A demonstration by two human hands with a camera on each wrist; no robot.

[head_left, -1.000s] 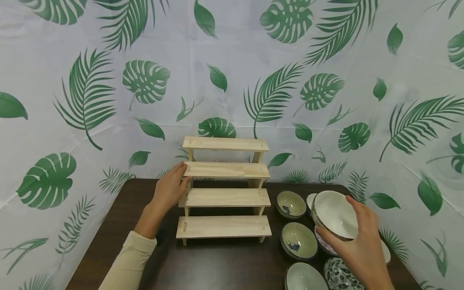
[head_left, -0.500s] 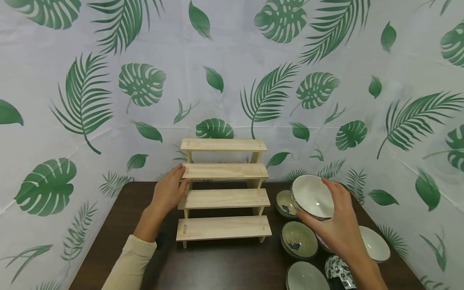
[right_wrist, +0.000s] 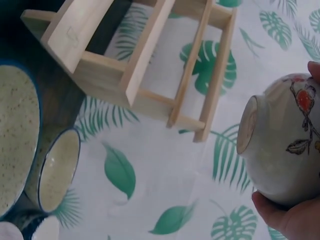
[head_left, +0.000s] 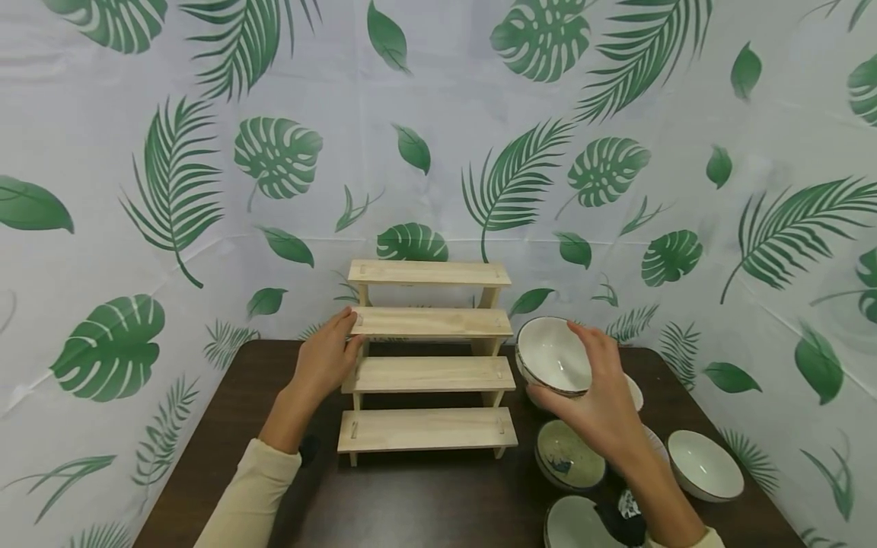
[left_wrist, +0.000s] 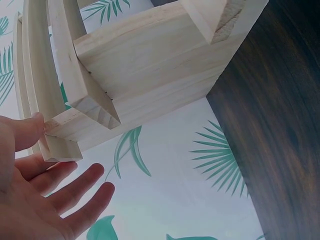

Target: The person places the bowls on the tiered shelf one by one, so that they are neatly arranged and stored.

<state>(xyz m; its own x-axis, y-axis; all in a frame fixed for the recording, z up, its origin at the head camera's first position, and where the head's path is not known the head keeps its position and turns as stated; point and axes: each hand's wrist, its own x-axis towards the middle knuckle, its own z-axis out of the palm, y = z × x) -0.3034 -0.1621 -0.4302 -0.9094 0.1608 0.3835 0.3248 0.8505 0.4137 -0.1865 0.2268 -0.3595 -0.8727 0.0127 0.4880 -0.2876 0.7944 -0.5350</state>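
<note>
Left hand (head_left: 320, 361) is pinching a wooden stand (head_left: 432, 374) by one shelf end, the stand standing just to that hand's right. Farther right, a flowered white bowl (head_left: 553, 355) is being held off the table (head_left: 404, 506) between thumb and fingers of the right hand (head_left: 606, 407); a green bowl (head_left: 572, 454) is sitting below that hand, another white bowl (head_left: 706, 466) to its right.

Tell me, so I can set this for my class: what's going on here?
A person's right hand holds a tilted white bowl with a flower pattern outside, off the table, just right of a stepped wooden rack. Their left hand grips the left end of the rack's second board from the top. Other bowls stand on the table at right.
</note>
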